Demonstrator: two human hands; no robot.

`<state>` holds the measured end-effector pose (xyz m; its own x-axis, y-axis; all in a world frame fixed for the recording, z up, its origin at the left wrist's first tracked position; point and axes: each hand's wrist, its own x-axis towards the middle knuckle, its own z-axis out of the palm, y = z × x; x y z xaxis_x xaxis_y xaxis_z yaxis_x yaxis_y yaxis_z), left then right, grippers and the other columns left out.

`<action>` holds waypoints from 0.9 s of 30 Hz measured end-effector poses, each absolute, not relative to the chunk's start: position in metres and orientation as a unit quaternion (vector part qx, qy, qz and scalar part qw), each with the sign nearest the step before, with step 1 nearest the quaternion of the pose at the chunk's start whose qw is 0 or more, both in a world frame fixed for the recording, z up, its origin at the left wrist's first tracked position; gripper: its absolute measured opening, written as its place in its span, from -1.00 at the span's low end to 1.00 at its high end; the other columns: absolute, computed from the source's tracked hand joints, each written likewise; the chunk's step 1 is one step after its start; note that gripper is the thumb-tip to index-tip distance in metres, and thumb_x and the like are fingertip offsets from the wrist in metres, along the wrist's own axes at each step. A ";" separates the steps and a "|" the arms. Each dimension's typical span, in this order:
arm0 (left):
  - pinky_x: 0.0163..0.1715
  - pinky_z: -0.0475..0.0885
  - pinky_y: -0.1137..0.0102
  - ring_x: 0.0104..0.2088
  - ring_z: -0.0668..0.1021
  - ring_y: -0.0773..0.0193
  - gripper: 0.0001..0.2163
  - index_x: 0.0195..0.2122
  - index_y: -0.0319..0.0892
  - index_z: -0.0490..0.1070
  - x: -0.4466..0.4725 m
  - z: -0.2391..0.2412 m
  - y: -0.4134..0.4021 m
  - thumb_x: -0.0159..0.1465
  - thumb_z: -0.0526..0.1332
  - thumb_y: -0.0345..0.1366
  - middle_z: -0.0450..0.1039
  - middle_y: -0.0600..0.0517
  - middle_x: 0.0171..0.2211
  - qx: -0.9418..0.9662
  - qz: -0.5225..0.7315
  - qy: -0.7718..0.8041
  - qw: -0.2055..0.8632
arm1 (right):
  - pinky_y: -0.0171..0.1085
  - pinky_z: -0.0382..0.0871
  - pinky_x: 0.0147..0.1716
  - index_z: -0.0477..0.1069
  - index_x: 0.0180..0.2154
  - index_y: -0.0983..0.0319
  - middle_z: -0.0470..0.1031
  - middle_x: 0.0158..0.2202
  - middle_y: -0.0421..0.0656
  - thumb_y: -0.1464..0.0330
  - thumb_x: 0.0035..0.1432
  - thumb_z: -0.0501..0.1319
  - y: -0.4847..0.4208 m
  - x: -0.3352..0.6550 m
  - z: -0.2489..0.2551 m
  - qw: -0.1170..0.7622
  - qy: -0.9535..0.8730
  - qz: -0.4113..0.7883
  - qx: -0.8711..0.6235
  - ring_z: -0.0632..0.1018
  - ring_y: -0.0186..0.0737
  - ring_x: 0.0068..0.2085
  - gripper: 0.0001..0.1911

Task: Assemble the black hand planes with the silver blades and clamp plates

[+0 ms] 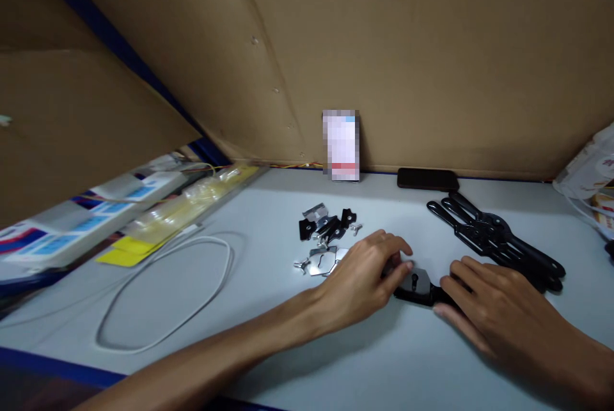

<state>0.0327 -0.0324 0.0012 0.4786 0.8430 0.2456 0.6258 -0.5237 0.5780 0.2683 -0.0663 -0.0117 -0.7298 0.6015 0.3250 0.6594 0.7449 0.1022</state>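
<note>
A black spokeshave (415, 296) lies low over the table, with a grey blade plate (417, 280) set in its middle. My right hand (489, 302) is closed around its right handle. At the other end, my left hand (367, 273) is curled about the left handle, thumb and index fingertip close together beside the plate; most of that handle is hidden. Left of this hand lie silvery blades (322, 261), a wing screw (302, 264) and a small pile of black cap pieces (330, 227). Several more black spokeshaves (499, 238) are heaped behind my right hand.
A lit phone (342, 146) leans on the cardboard wall (432, 46); a dark phone (428, 179) lies flat nearby. A white cable (163, 254) loops across the left of the table. Boxes (105, 213) and plastic packaging (192, 203) line the left edge. A plastic bag (588, 162) stands far right.
</note>
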 end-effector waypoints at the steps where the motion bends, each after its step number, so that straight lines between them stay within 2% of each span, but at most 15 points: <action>1: -0.30 0.42 0.34 -0.32 0.52 0.24 -0.83 -0.13 -0.18 0.49 0.027 0.005 -0.028 0.34 0.14 -0.31 0.52 -0.01 -0.33 0.833 0.269 0.445 0.190 | -0.14 0.25 -0.33 0.36 -0.25 0.19 0.45 -0.32 -0.13 0.26 0.48 -0.06 -0.066 0.268 -0.011 0.145 -0.923 -0.108 -0.340 0.49 -0.10 -0.30 -0.69; 3: -0.25 0.41 0.32 -0.29 0.51 0.22 -0.80 -0.10 -0.18 0.48 0.010 0.014 -0.013 0.37 0.09 -0.29 0.50 -0.03 -0.30 0.821 0.295 0.468 0.139 | -0.14 0.27 -0.31 0.40 -0.21 0.21 0.48 -0.31 -0.12 0.28 0.48 -0.06 -0.066 0.268 -0.010 0.167 -0.918 -0.122 -0.338 0.51 -0.10 -0.28 -0.69; 6: -0.21 0.37 0.30 -0.28 0.50 0.20 -0.80 -0.18 -0.19 0.47 -0.021 0.027 0.014 0.36 0.05 -0.34 0.50 -0.05 -0.29 0.799 0.304 0.514 0.072 | -0.12 0.32 -0.26 0.44 -0.17 0.26 0.53 -0.27 -0.06 0.37 0.47 -0.06 -0.064 0.270 -0.010 0.203 -0.909 -0.157 -0.328 0.54 -0.09 -0.25 -0.69; 8: -0.27 0.34 0.31 -0.35 0.49 0.21 -0.80 -0.20 -0.20 0.48 -0.039 0.031 0.028 0.33 0.06 -0.37 0.50 -0.03 -0.34 0.795 0.280 0.536 0.053 | -0.12 0.33 -0.26 0.46 -0.19 0.27 0.56 -0.25 -0.03 0.44 0.45 -0.06 -0.064 0.271 -0.010 0.209 -0.908 -0.171 -0.320 0.54 -0.10 -0.27 -0.67; 11: -0.30 0.35 0.33 -0.34 0.51 0.19 -0.81 -0.14 -0.18 0.50 -0.053 0.028 0.038 0.31 0.12 -0.33 0.53 -0.03 -0.31 0.817 0.204 0.534 0.073 | -0.14 0.34 -0.32 0.49 -0.19 0.25 0.56 -0.26 -0.03 0.48 0.42 -0.08 -0.065 0.271 -0.012 0.194 -0.916 -0.161 -0.314 0.53 -0.12 -0.33 -0.64; 14: -0.18 0.38 0.30 -0.18 0.53 0.12 -0.74 -0.02 -0.15 0.48 -0.055 0.021 0.037 0.26 0.21 -0.29 0.52 -0.08 -0.13 0.843 0.138 0.508 0.109 | -0.15 0.36 -0.33 0.50 -0.18 0.25 0.54 -0.29 -0.05 0.47 0.42 -0.08 -0.066 0.270 -0.012 0.185 -0.917 -0.138 -0.324 0.53 -0.12 -0.32 -0.63; 16: -0.10 0.38 0.28 -0.09 0.50 0.09 -0.72 -0.02 -0.13 0.47 -0.055 0.016 0.037 0.23 0.24 -0.30 0.48 -0.08 -0.06 0.854 0.110 0.492 0.129 | -0.16 0.35 -0.34 0.49 -0.19 0.23 0.53 -0.30 -0.07 0.46 0.42 -0.07 -0.067 0.271 -0.013 0.178 -0.917 -0.123 -0.334 0.53 -0.13 -0.31 -0.65; 19: -0.09 0.38 0.30 -0.11 0.49 0.13 -0.75 -0.06 -0.13 0.47 -0.058 0.013 0.040 0.23 0.22 -0.33 0.45 -0.06 -0.10 0.858 0.091 0.482 0.153 | -0.17 0.33 -0.35 0.47 -0.23 0.20 0.50 -0.32 -0.11 0.47 0.40 -0.03 -0.068 0.272 -0.013 0.164 -0.919 -0.100 -0.345 0.51 -0.14 -0.32 -0.69; 24: -0.28 0.37 0.37 -0.28 0.48 0.20 -0.71 -0.06 -0.18 0.48 -0.062 0.010 0.046 0.18 0.26 -0.31 0.43 -0.04 -0.22 0.839 0.110 0.504 0.172 | -0.18 0.29 -0.35 0.44 -0.27 0.19 0.47 -0.33 -0.13 0.47 0.40 -0.02 -0.068 0.272 -0.015 0.150 -0.922 -0.091 -0.346 0.49 -0.13 -0.31 -0.71; 27: -0.31 0.33 0.40 -0.33 0.47 0.24 -0.84 -0.22 -0.17 0.53 -0.061 0.012 0.048 0.19 0.23 -0.31 0.48 0.00 -0.31 0.829 0.141 0.511 0.178 | -0.19 0.27 -0.33 0.42 -0.29 0.19 0.46 -0.33 -0.14 0.47 0.40 -0.02 -0.067 0.271 -0.015 0.153 -0.921 -0.085 -0.348 0.48 -0.14 -0.31 -0.72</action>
